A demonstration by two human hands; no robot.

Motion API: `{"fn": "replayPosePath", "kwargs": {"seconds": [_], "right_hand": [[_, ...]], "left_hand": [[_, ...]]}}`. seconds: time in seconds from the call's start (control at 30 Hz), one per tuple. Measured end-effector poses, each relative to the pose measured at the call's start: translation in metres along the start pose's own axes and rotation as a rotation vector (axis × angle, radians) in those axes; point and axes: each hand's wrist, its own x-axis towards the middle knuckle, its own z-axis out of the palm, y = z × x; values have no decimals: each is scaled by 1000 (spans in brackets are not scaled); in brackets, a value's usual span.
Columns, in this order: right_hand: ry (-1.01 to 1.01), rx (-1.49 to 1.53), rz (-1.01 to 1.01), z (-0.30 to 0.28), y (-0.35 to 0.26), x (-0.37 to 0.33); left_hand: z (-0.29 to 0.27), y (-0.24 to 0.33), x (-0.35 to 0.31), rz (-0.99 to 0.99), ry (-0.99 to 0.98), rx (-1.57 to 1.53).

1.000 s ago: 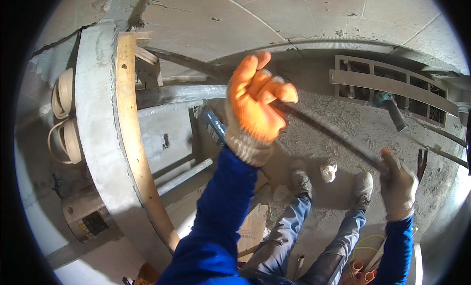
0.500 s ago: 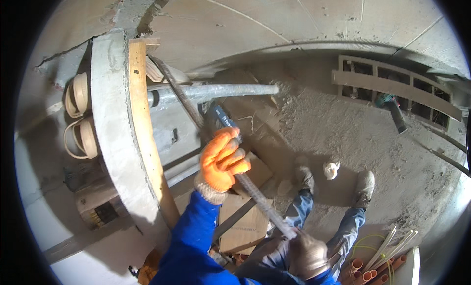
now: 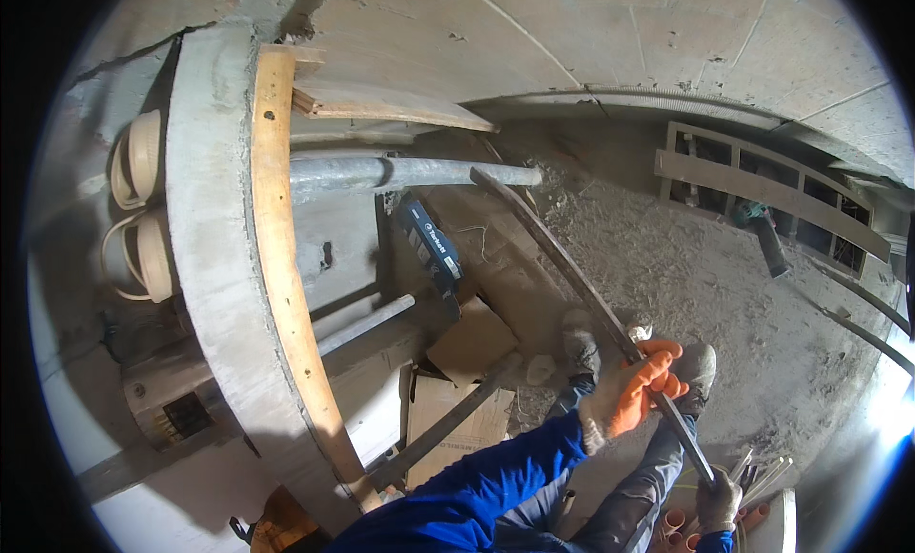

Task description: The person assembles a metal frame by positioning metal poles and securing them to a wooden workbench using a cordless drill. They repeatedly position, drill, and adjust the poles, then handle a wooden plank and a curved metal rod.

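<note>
Both my gloved hands are on a long, narrow, grey-brown bar point(image 3: 564, 265) that slants from the upper middle down to the lower right. My left hand point(image 3: 640, 393), in an orange glove with a pale cuff, is closed round it along its lower half. At the bar's lower end my right hand point(image 3: 720, 503), in a greyish glove, grips it; part of those fingers is hidden. The bar's far end lies, in the picture, across the tip of a grey pipe point(image 3: 429, 175). Behind the bar are my shoes point(image 3: 699, 367) on the dusty floor.
A pale wall edge with a wooden beam point(image 3: 286, 267) stands at left. Beside my left arm lie a blue box point(image 3: 429, 243) and a torn cardboard box point(image 3: 457, 429). A green power tool point(image 3: 758, 227) leans by a slatted frame point(image 3: 772, 177). Orange pipes point(image 3: 675, 519) sit lower right.
The bar has swung right, away from the wooden beam, and its far end now points over the floor. Both hands have moved right with it, the right one toward the orange pipes.
</note>
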Motion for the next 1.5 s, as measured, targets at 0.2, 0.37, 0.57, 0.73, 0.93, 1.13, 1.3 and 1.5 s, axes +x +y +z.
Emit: {"fn": "replayPosePath", "kwargs": {"seconds": [0.2, 0.37, 0.57, 0.73, 0.93, 1.13, 1.3, 1.5], "right_hand": [[-39, 59, 109, 1, -20, -9], [12, -1, 198, 1, 3, -23], [-106, -90, 326, 10, 47, -32], [-167, -143, 329, 31, 66, -26], [-200, -158, 332, 59, 83, 3], [-224, -158, 332, 59, 90, 29], [-203, -115, 294, 51, 79, 44], [-299, -163, 376, 48, 65, 49]], "left_hand": [[-48, 127, 4, 463, 83, -185], [-57, 295, 7, 1439, 810, 703], [-63, 411, 43, 1378, 846, 702], [-87, 435, 39, 1203, 851, 642], [-70, 410, 40, 1259, 885, 510], [-86, 423, 16, 1352, 702, 490], [-46, 335, 91, 1065, 725, 516], [-15, 120, 191, 605, 267, 258]]}}
